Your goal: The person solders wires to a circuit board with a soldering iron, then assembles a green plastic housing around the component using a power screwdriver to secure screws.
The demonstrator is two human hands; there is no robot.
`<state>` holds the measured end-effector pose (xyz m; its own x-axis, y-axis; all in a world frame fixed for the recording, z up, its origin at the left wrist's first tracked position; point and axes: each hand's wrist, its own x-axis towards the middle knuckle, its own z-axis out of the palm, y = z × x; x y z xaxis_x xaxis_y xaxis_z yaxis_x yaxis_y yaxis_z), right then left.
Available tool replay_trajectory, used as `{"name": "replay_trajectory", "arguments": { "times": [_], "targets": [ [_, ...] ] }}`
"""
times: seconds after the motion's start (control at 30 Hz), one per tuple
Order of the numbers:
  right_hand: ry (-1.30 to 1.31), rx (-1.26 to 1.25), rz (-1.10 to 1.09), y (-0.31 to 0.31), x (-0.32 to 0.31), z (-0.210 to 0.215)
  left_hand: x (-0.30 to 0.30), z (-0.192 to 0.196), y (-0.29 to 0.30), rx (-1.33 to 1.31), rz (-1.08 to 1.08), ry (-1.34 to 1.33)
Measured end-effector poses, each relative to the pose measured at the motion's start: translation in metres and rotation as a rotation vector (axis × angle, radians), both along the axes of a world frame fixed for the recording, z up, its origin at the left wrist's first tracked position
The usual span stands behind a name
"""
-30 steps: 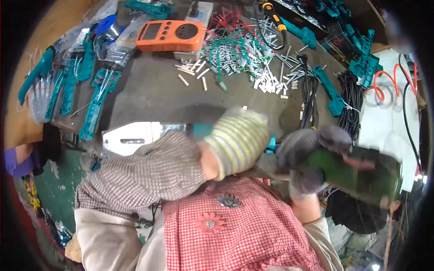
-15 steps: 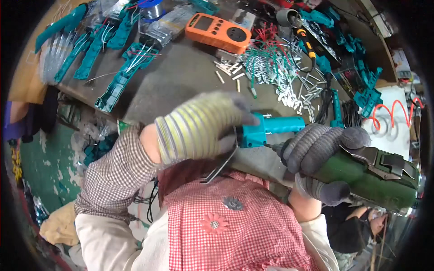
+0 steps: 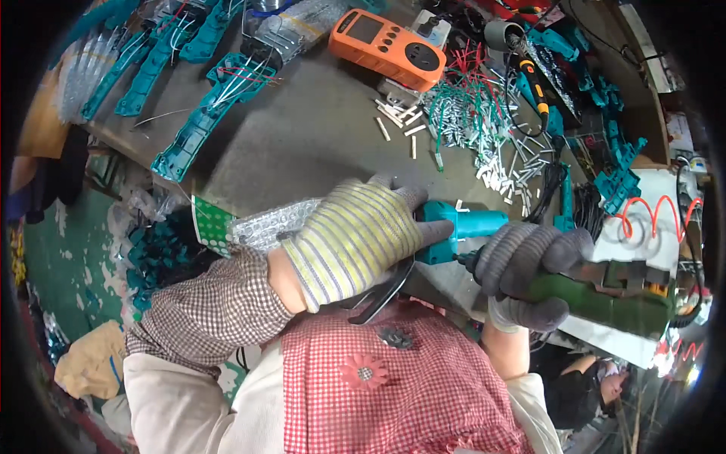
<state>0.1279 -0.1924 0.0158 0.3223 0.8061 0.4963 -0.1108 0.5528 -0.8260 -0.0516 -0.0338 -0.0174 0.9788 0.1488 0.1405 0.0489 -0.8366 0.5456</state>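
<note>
My left hand, in a yellow and grey striped glove, is closed around the near end of a teal plastic tool housing. Part of that housing is hidden behind the fingers, and a black cord hangs below the hand. In a grey ribbed glove, my right hand grips a green power screwdriver. Its nose points at the housing's side, close to the screw post; whether the tip touches is hard to make out.
Beyond my hands lie an orange meter, a heap of small wired parts with white sleeves and a soldering iron. Open teal housings with wires lie at the left. Bubble wrap sits beside my left forearm.
My left hand has shifted a little right and wraps the housing more closely. The screwdriver has swung to lie flatter. The whole view has moved slightly, and bubble wrap now shows by my forearm.
</note>
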Motion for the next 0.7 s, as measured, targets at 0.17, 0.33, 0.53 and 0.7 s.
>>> {"name": "replay_trajectory", "arguments": {
  "times": [0.17, 0.33, 0.53, 0.7],
  "targets": [
    [-0.057, -0.094, -0.137, -0.011, -0.008, 0.0, 0.002, 0.002, 0.0, 0.028, -0.015, 0.016],
    [-0.154, 0.171, 0.181, 0.023, 0.005, 0.031, 0.004, -0.004, 0.002, 0.044, -0.004, -0.04],
    [-0.251, 0.004, 0.118, 0.015, -0.005, 0.018, 0.005, -0.005, -0.004, 0.004, 0.001, 0.011],
    [-0.141, -0.014, 0.359, 0.01, 0.005, 0.012, 0.002, -0.008, -0.003, 0.0, 0.016, -0.034]
  ]
}}
